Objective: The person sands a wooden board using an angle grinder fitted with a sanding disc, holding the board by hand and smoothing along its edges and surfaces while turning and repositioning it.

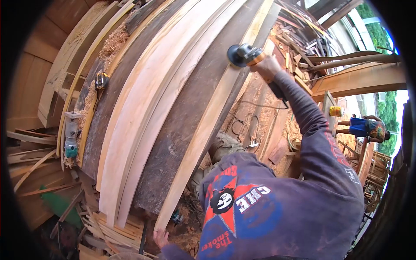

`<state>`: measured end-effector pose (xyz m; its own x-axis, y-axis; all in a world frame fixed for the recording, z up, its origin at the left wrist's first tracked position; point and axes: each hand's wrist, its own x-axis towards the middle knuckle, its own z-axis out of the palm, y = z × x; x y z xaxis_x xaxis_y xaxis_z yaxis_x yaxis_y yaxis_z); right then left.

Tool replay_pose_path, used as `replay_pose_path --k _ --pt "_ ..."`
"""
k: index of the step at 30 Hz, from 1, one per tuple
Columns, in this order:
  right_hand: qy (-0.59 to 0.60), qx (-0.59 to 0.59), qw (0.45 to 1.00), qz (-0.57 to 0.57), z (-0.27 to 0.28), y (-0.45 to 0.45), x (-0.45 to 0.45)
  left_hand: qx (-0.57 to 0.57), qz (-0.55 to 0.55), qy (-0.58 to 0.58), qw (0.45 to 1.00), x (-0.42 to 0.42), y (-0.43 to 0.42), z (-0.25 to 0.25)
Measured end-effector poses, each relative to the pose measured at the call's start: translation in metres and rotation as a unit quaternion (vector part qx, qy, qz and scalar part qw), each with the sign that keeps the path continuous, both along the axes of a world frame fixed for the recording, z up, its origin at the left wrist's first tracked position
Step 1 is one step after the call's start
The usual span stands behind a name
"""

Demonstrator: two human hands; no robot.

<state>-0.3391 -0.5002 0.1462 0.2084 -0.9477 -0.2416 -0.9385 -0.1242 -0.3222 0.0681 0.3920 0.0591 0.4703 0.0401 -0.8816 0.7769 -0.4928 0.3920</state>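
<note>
My right hand (267, 68) grips an angle grinder (249, 55) with a dark round disc, at the upper middle of the head view. The disc is at a long, narrow wooden plank (207, 125); whether it touches the wood is hard to tell. At the lower left, my left hand (161, 238) closes on the near end of this same plank. The plank lies along the edge of a dark, dusty work surface (173, 125). Beside it, several long, curved pale boards (143, 104) rest on that surface.
Past the boards are a yellow-black tape measure (102, 81), a teal-and-silver power tool (71, 136) and wood shavings (113, 45). A cord (260, 105) crosses the littered floor. Offcuts (297, 65) pile up at right. Another person (366, 127) in blue shorts stands farther off.
</note>
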Motion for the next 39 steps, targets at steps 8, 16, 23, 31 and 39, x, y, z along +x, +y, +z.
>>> replay_pose_path --k 8,16,23,31,39 --pt "-0.038 0.075 0.996 0.022 0.012 0.18 0.079 -0.1 -0.069 0.012 0.993 0.0 -0.019 0.003" --pt "0.025 0.106 0.992 0.062 0.032 0.354 0.154 -0.368 0.046 -0.055 0.927 -0.024 0.011 -0.036" --pt "-0.003 0.148 0.974 0.172 0.019 0.451 0.184 -0.476 0.28 -0.023 0.833 -0.044 0.014 -0.136" --pt "-0.045 0.17 0.933 0.314 0.028 0.57 0.251 -0.54 0.307 0.006 0.784 -0.054 0.011 -0.166" --pt "0.114 0.234 0.848 0.462 0.037 0.656 0.323 -0.445 0.222 -0.121 0.859 -0.059 0.003 -0.156"
